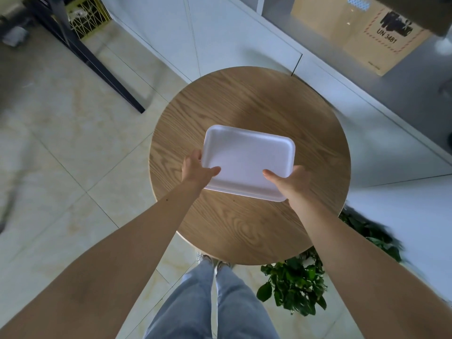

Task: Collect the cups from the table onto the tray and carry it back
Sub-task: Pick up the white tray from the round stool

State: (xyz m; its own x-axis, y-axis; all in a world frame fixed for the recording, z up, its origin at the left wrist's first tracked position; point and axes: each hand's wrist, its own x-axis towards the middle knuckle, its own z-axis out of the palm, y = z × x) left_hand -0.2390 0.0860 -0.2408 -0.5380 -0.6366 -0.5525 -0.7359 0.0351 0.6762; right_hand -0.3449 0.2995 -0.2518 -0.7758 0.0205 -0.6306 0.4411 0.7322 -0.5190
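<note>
A white rectangular tray [247,157] with nothing on it is over the middle of a round wooden table [244,99]. My left hand [195,171] grips its near left corner, thumb on top of the rim. My right hand [292,181] grips its near right corner, thumb lying inside the rim. No cups show anywhere in the view. Whether the tray rests on the wood or hovers just above it, I cannot tell.
A green leafy plant [296,287] stands on the floor under the table's near right edge. A black table leg [97,67] slants at the upper left beside a yellow wire basket [88,15]. A cardboard box [381,35] sits at the upper right. White cabinets [220,33] run behind.
</note>
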